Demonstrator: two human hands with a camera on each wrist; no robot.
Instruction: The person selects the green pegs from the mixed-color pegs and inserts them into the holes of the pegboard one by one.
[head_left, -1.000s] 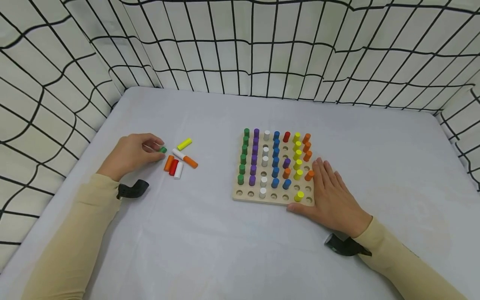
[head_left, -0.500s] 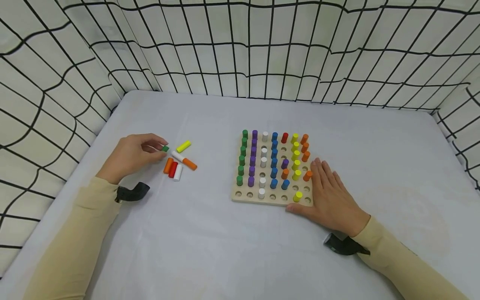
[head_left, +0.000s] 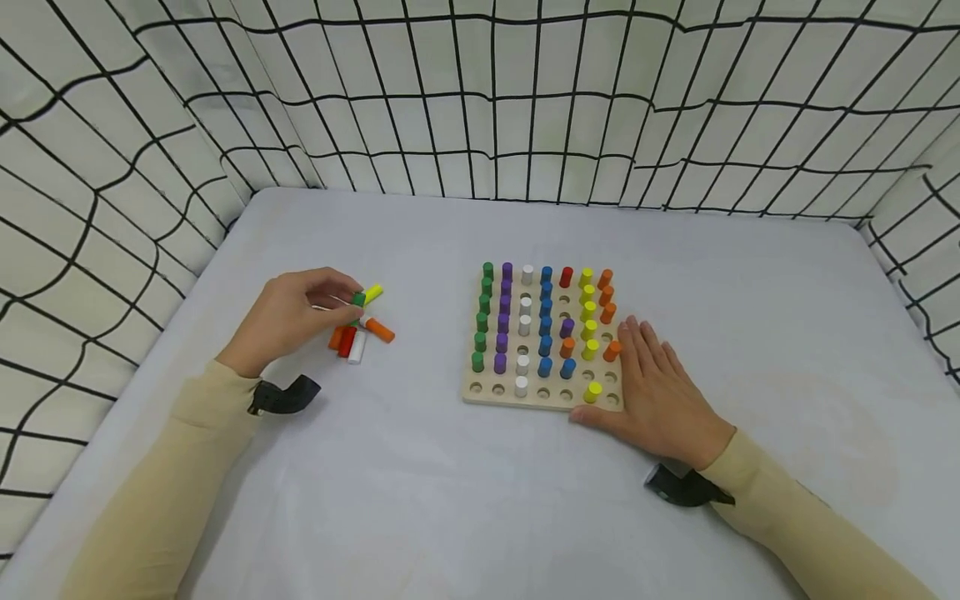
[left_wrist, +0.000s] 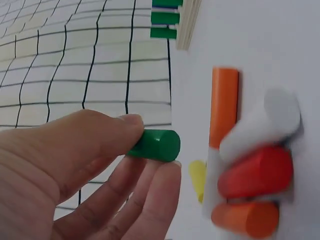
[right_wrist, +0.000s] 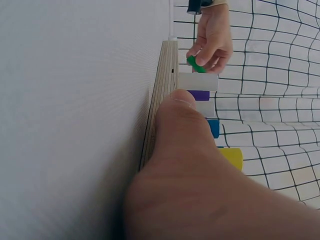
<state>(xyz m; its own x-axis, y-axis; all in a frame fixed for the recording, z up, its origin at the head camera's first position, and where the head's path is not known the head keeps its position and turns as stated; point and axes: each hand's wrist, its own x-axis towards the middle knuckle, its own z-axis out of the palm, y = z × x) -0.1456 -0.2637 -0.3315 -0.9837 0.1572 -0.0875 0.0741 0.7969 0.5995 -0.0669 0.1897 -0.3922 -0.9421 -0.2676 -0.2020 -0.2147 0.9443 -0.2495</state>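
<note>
Between thumb and fingers, my left hand (head_left: 303,315) pinches a green peg (left_wrist: 159,145), held above the loose pegs on the table. Those pegs are a yellow one (head_left: 373,292), a red one (head_left: 347,342), two orange, and two white, one partly hidden by the hand. At the middle stands a wooden pegboard (head_left: 480,397) with columns of green, purple, white, blue, yellow and orange pegs; some holes are bare. My right hand (head_left: 667,396) lies with straight fingers along the board's right side, its thumb against the front edge.
A white cloth (head_left: 420,500) covers the table. Black netting (head_left: 492,100) over pale walls closes off the back and both sides. A black wrist camera (head_left: 285,395) is strapped at the left cuff, another (head_left: 686,487) at the right.
My left hand has risen and moved right with the green peg, passing over the loose pegs. The right hand stays at the board. The head view has shifted slightly.
</note>
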